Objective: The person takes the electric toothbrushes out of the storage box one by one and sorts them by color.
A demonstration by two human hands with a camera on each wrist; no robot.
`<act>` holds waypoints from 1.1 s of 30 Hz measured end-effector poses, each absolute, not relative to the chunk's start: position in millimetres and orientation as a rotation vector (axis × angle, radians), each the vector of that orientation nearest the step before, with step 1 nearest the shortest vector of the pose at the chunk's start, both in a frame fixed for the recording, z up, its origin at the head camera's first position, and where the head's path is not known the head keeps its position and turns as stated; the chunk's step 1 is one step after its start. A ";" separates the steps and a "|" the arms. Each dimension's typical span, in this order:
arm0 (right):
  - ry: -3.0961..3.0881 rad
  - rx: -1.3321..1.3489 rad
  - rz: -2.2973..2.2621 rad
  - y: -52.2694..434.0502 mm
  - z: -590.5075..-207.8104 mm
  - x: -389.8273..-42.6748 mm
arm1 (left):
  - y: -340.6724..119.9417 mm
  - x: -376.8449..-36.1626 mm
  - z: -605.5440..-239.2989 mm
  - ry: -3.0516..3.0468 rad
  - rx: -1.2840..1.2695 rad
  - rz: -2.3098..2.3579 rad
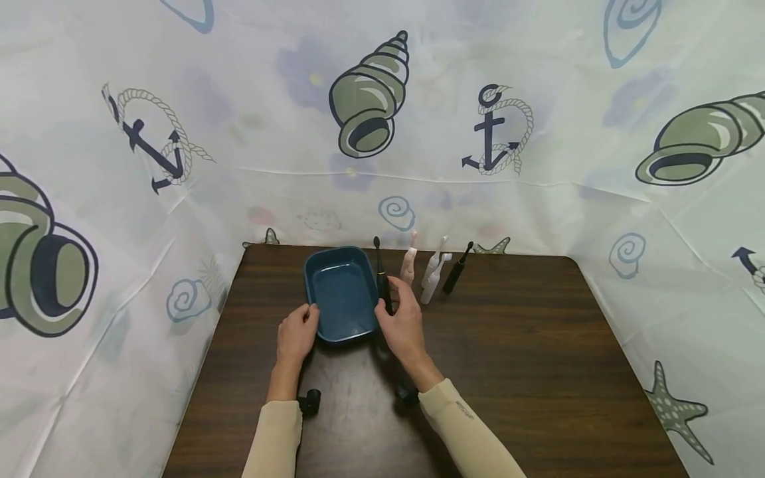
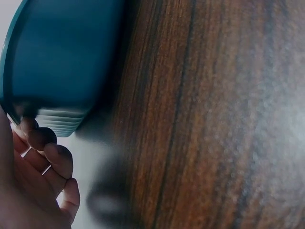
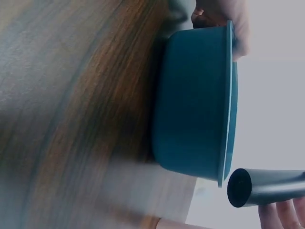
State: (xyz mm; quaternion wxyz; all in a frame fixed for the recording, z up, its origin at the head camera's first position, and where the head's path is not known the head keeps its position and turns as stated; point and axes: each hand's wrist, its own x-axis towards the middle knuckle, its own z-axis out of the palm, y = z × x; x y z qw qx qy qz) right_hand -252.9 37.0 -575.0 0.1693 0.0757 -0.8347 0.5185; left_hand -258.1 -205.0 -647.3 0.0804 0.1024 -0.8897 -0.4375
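Observation:
A dark blue rectangular basin stands near the far left of the table. My left hand pinches its left rim; in the left wrist view the fingertips curl at the basin's edge. Just off the basin's right side, my right hand grips a black electric toothbrush upright, brush head up. Its round base shows in the right wrist view, raised above the tabletop. Part of the handle is hidden behind my fingers.
Behind my right hand stand a pink electric toothbrush, two white ones and another black one. They sit on a dark wooden table. A sheet printed with shells and anchors hangs around its back and sides.

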 end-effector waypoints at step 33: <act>-2.092 0.038 1.465 95.3 -592.3 -251.7 | -206.8 -258.2 -648.7 -2.667 0.318 -1.335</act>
